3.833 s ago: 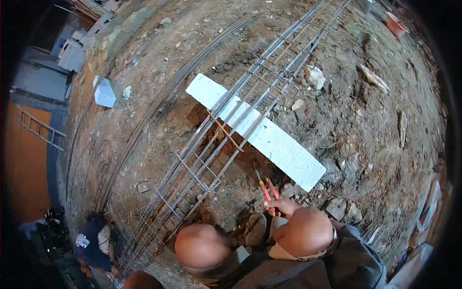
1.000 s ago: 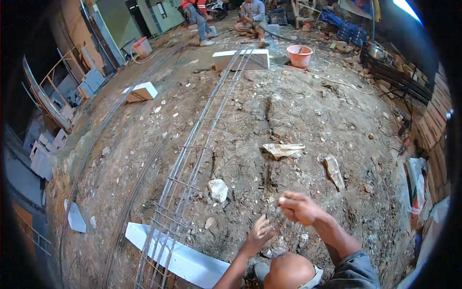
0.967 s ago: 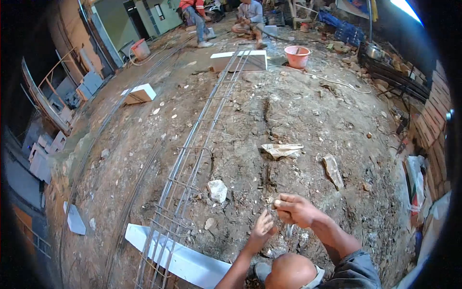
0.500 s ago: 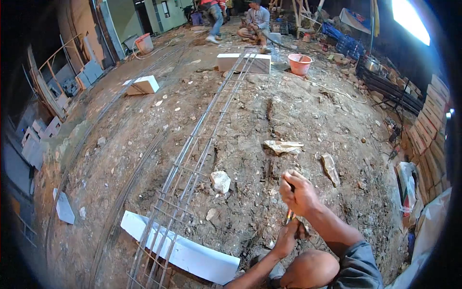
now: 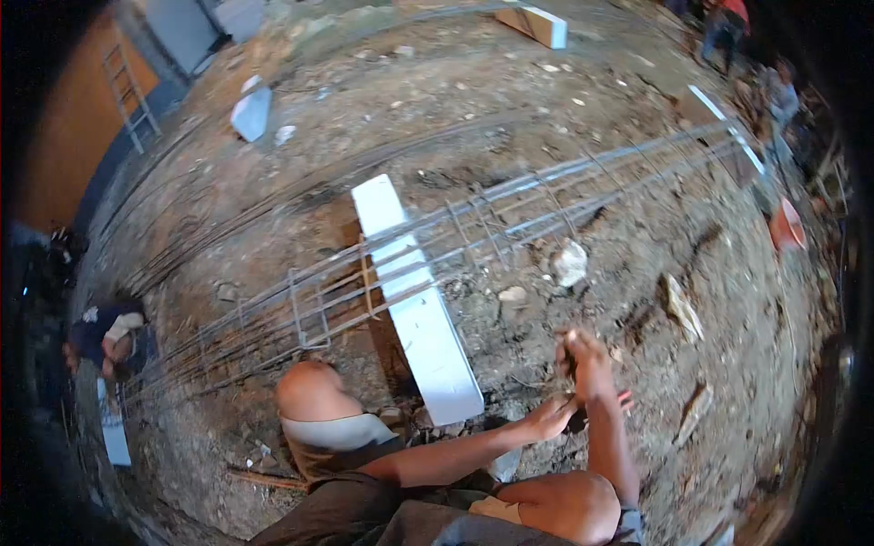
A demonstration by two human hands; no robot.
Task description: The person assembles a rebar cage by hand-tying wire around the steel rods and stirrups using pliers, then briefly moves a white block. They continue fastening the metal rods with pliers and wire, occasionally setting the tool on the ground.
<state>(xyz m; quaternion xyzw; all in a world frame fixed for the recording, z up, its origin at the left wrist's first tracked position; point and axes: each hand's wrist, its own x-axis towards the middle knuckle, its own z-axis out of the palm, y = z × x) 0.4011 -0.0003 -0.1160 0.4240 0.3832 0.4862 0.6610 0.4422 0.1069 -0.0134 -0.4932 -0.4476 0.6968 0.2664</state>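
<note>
- Curling close together at four o'clock in the head view, left hand (image 5: 553,417) and right hand (image 5: 587,364) are partly hiding a red-handled tool (image 5: 625,399); which is gripping it, I cannot tell.
- Rebar cage (image 5: 501,196) is crossing the white block (image 5: 428,346), eight to two o'clock.
- Pale stone (image 5: 571,264) is lying at three.

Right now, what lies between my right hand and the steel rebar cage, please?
In the head view, a pale rock lies on rough dirt between your right hand and the steel rebar cage; a smaller stone lies picture-left of it.
</note>
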